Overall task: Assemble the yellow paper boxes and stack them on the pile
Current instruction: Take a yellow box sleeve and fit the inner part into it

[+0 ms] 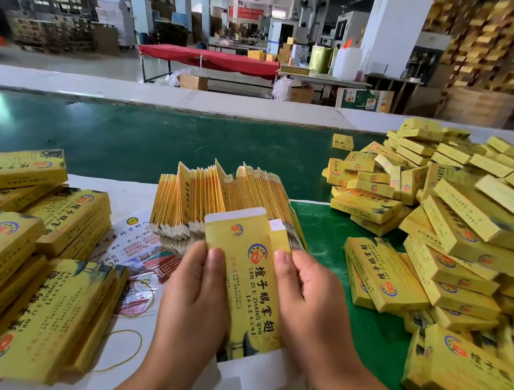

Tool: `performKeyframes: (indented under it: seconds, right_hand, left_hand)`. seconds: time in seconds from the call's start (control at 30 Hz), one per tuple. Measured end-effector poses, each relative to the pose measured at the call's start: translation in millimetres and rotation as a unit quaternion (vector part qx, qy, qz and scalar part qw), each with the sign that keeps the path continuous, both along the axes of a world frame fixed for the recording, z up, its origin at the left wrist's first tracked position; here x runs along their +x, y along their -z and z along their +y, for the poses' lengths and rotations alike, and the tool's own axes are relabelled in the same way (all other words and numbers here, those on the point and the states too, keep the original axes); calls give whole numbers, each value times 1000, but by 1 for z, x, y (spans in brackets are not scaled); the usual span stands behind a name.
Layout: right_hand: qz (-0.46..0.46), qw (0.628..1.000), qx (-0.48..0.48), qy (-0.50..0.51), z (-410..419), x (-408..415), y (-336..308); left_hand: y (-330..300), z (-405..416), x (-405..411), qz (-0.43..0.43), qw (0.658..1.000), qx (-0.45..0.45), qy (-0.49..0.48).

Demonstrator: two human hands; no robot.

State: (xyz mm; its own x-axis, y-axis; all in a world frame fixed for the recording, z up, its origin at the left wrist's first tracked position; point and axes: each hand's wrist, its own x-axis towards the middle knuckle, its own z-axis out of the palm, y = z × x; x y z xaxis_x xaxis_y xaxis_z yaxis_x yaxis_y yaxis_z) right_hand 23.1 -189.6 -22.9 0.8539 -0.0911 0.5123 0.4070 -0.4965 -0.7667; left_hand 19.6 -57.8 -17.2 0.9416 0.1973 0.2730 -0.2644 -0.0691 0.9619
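Head view: my left hand (193,285) and right hand (309,292) gripped a flat box (248,281), lower centre; squeezing its edges evenly should pop it open.

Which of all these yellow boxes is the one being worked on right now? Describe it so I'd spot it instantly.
Start at the upright bundle of flat yellow blanks in the middle of the table. Just in front of it, the left hand and right hand hold one flat box by its long edges. Unlike its neighbours, it is lifted, alone, its white end flaps open.
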Motion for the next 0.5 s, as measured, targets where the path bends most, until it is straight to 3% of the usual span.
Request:
performKeyframes:
  seconds: [0.23, 0.37, 0.5]
  right_hand:
    - [49, 987, 143, -48, -2, 0, -2]
    - [27, 991, 130, -32, -3, 0, -5]
    - [-24, 997, 78, 15, -6, 1, -5]
  left_hand:
    - [-8, -2, -7, -84, 989, 113, -33]
    - [-7, -5, -8, -94, 991, 94, -27]
    - [2, -3, -4, -49, 994, 97, 23]
